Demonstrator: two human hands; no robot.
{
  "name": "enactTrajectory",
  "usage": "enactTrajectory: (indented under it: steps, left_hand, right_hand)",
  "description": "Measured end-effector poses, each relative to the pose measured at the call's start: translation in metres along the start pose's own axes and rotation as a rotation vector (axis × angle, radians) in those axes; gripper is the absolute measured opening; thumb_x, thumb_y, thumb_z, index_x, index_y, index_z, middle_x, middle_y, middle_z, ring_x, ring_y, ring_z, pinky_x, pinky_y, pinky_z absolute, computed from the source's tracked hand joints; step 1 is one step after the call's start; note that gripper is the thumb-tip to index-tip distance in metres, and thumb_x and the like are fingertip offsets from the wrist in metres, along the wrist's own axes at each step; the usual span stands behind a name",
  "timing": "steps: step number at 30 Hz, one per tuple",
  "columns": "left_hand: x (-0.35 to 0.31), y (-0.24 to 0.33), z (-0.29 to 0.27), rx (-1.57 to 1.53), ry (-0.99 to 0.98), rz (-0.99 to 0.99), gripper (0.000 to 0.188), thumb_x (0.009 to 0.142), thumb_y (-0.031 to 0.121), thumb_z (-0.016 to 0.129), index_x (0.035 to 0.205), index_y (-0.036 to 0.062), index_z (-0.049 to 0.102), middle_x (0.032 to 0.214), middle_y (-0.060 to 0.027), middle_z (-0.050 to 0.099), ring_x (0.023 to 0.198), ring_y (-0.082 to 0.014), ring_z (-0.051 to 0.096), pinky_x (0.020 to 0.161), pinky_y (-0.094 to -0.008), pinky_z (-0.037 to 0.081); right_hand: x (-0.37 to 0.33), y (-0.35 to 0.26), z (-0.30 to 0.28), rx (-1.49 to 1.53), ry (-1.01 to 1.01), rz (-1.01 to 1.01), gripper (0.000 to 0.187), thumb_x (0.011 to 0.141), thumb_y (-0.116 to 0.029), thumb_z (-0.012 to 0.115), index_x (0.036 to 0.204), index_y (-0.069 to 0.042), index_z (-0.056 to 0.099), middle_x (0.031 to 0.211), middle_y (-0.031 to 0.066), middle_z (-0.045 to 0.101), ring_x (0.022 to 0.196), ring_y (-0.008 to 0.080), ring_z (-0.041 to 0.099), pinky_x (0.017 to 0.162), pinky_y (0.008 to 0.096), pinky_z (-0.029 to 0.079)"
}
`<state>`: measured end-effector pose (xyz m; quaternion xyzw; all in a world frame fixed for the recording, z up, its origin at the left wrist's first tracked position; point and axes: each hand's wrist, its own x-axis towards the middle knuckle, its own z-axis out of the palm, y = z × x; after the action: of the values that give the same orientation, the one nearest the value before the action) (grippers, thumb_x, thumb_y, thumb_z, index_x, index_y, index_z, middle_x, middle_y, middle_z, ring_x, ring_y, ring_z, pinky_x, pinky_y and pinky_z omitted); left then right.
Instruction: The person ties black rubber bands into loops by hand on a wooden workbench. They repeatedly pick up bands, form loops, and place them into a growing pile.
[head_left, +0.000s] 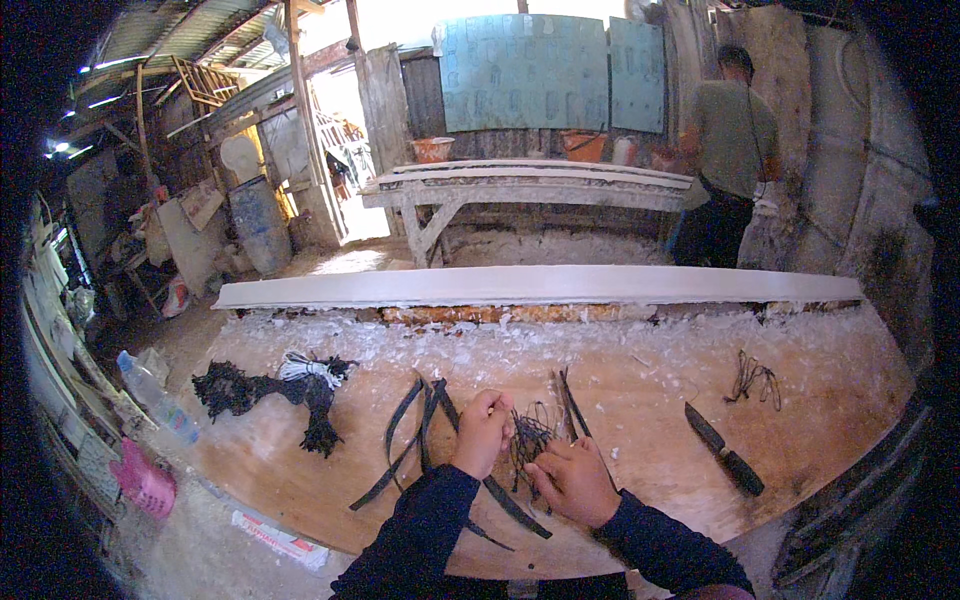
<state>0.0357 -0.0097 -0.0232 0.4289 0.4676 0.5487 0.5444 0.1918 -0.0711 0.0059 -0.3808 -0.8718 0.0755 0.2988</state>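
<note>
Both hands work at a small tangle of dark fibre (530, 440) lying on the wooden workbench (640, 390), near its front edge. The left hand (484, 430) is curled shut, its fingertips pinching strands at the tangle's left side; the right hand (572, 480) rests just below and to the right of the tangle, fingers bent together onto it, though whether they actually clamp any strand I cannot tell. Flat dark strips (415, 440) fan out on the bench just left of the tangle, some passing under the left wrist. Further left of the tangle lies a larger dark fibre bundle (265, 390) tied with pale cord. Well to the right of the tangle lies a knife (725, 450) with a dark handle, and beyond it a small wisp of loose fibre (755, 378). Behind the tangle, along the bench's far side, runs a long white moulded slab (540, 285)
</note>
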Motion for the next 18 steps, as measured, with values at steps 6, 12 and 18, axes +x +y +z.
enactTrajectory:
  steps: [6, 12, 18]
  left_hand:
    - [-0.001, -0.006, -0.014, 0.58, -0.002, 0.425, 0.016, 0.083, 0.018, 0.056, 0.082, 0.0015, 0.058, 0.068, -0.0047, 0.057, 0.058, -0.012, 0.051, 0.055, -0.025, 0.041]
    - [0.002, -0.008, -0.015, 0.479, -0.03, 0.344, 0.017, 0.081, 0.017, 0.058, 0.092, 0.0025, 0.059, 0.076, -0.0065, 0.058, 0.065, -0.0121, 0.052, 0.059, -0.0252, 0.042]
    - [-0.008, 0.009, -0.013, 0.487, 0.073, 0.299, 0.022, 0.08, 0.011, 0.059, 0.1, 0.0028, 0.057, 0.081, -0.0049, 0.058, 0.066, -0.0094, 0.05, 0.058, -0.0229, 0.041]
  right_hand:
    - [-0.002, 0.04, -0.018, 0.027, 0.105, 0.001, 0.018, 0.079, -0.02, 0.056, 0.064, -0.009, 0.059, 0.061, 0.0071, 0.053, 0.058, 0.0245, 0.052, 0.06, 0.038, 0.035]
    - [-0.004, 0.071, -0.029, -0.028, 0.029, 0.552, 0.029, 0.072, -0.033, 0.062, 0.068, -0.004, 0.062, 0.065, 0.0144, 0.06, 0.063, 0.0321, 0.059, 0.058, 0.0391, 0.045]
    - [-0.012, 0.069, -0.03, 0.066, -0.34, 0.498, 0.028, 0.067, -0.033, 0.066, 0.078, -0.008, 0.063, 0.072, 0.0136, 0.062, 0.07, 0.0313, 0.06, 0.061, 0.04, 0.046]
